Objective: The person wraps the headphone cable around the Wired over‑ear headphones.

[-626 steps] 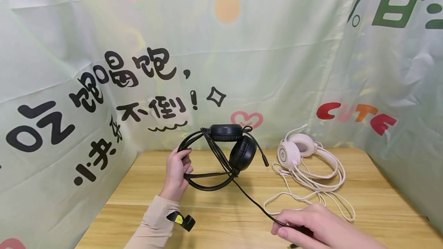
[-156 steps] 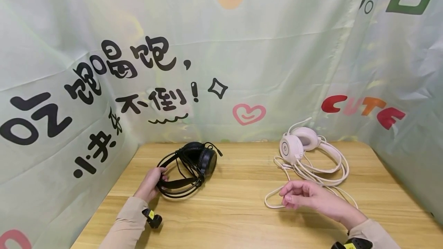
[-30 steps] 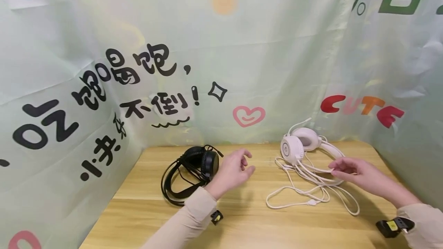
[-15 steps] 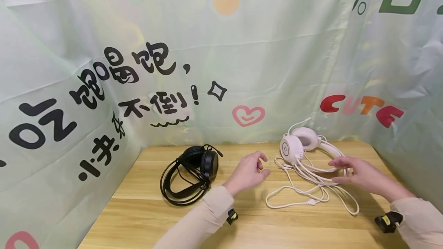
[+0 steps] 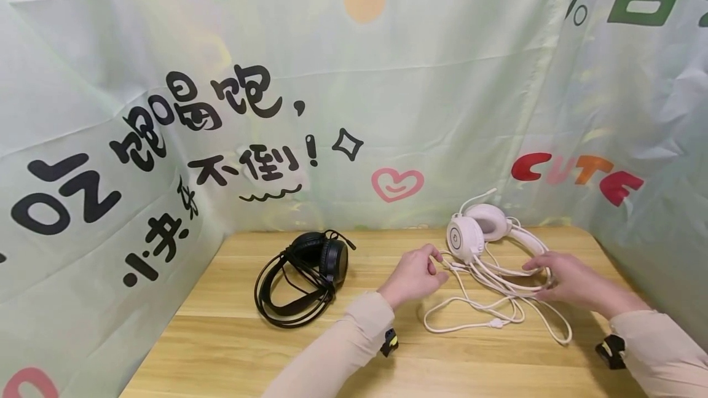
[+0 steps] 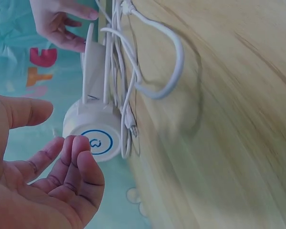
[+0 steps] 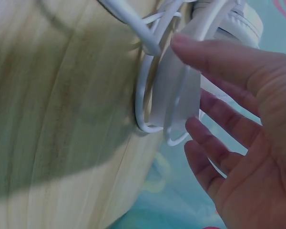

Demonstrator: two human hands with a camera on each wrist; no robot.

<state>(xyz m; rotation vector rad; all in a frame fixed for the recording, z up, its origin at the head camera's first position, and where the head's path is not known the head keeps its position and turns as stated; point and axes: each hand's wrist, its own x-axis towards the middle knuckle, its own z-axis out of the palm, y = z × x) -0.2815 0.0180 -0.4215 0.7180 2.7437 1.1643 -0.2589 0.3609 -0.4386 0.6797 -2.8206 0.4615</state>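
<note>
A white headset (image 5: pixel 467 241) lies at the back right of the wooden table (image 5: pixel 238 349), its loose white cable (image 5: pixel 470 326) looped in front of it. My left hand (image 5: pixel 434 263) hovers just left of its round ear cup (image 6: pixel 97 133), fingers loosely curled and holding nothing. My right hand (image 5: pixel 539 272) is at the white headband (image 7: pixel 174 90), thumb on the near side and straightish fingers behind it, without closing. A black headset (image 5: pixel 326 260) with its cable wound around it lies alone at the back left.
Printed pale green fabric (image 5: pixel 387 78) walls in the table at the back and on both sides. Bare wood lies between the two headsets and along the front edge. A small camera sits on each sleeve.
My left hand has travelled right, from beside the black headset to the white ear cup. My right hand has stayed at the white headband, shifting only slightly.
</note>
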